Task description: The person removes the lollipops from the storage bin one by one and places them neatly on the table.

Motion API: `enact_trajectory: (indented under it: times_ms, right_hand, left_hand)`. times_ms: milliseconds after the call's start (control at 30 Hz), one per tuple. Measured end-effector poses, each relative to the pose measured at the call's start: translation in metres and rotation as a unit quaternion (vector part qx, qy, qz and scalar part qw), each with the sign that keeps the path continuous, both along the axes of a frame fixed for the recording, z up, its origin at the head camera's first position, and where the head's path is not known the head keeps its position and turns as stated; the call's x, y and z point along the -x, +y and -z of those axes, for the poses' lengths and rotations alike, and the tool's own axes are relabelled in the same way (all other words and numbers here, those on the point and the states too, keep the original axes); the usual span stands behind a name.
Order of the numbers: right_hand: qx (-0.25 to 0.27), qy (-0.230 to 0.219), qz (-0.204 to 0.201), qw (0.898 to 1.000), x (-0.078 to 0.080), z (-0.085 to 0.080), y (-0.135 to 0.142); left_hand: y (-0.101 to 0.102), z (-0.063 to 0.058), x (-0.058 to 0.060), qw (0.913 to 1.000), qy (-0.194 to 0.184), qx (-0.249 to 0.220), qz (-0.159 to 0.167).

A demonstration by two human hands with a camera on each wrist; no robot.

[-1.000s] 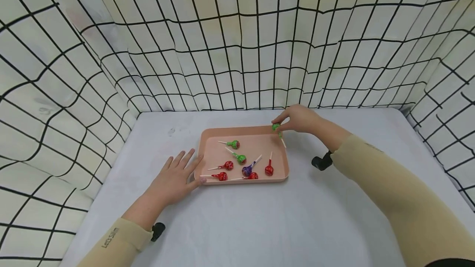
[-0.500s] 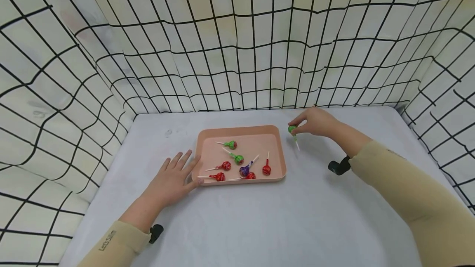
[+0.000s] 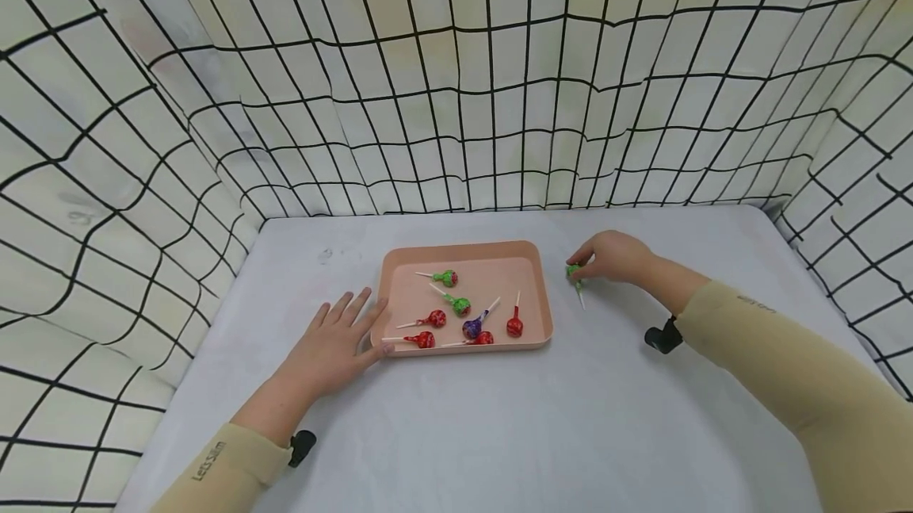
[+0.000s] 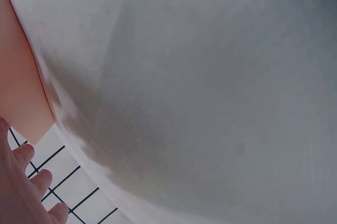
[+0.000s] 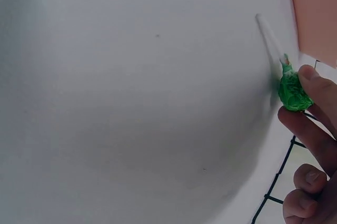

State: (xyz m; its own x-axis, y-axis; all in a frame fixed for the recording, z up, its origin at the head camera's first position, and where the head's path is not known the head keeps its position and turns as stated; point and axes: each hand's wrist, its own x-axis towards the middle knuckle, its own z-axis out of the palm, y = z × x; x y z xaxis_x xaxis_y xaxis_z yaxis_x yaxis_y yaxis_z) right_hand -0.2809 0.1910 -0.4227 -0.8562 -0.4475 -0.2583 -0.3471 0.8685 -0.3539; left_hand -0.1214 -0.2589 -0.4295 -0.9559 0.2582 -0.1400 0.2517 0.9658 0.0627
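In the head view my right hand [image 3: 615,258] pinches a green-wrapped lollipop [image 3: 574,272] just right of the pink tray [image 3: 544,291]. The right wrist view shows thumb and fingers around the green candy head [image 5: 294,93], its white stick close over the white tabletop. My left hand [image 3: 335,345] lies with fingers spread at the tray's left edge, thumb at the near corner. Inside the tray are two green lollipops [image 3: 460,306], a purple lollipop [image 3: 472,328] and several red lollipops [image 3: 514,327]. In the left wrist view, only some left fingertips [image 4: 41,182] show beside the tray.
A white cloth covers the table [image 3: 471,434]. Black wire grid [image 3: 492,93] stands over pale sheeting along the back and both sides. A dark wrist camera [image 3: 664,336] juts from the right sleeve, another [image 3: 303,447] from the left.
My right hand has carried the green lollipop from over the tray's far right corner, out to the right, then nearer and down to the table. The left hand has stayed at the tray.
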Motion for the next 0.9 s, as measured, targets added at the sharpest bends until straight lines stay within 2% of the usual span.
enact_trajectory:
  times_ms: [233, 367, 633, 900]
  right_hand:
    - [0.014, -0.01, 0.01, 1.0, -0.0008, 0.0045, 0.0]
    - [0.015, -0.01, 0.001, 1.0, -0.001, 0.0033, -0.0003]
    - [-0.006, 0.016, -0.007, 1.0, -0.0004, -0.0003, 0.0038]
    - [-0.009, -0.002, -0.01, 1.0, 0.0012, 0.0002, 0.0069]
  left_hand:
    - [0.0011, 0.0001, 0.0001, 1.0, 0.002, 0.004, 0.002]
    - [0.0008, 0.0, 0.0002, 1.0, 0.001, 0.003, 0.002]
    - [0.0013, -0.0032, -0.0011, 1.0, 0.002, 0.006, 0.003]
    - [0.0006, -0.0013, -0.0005, 1.0, -0.005, -0.006, 0.001]
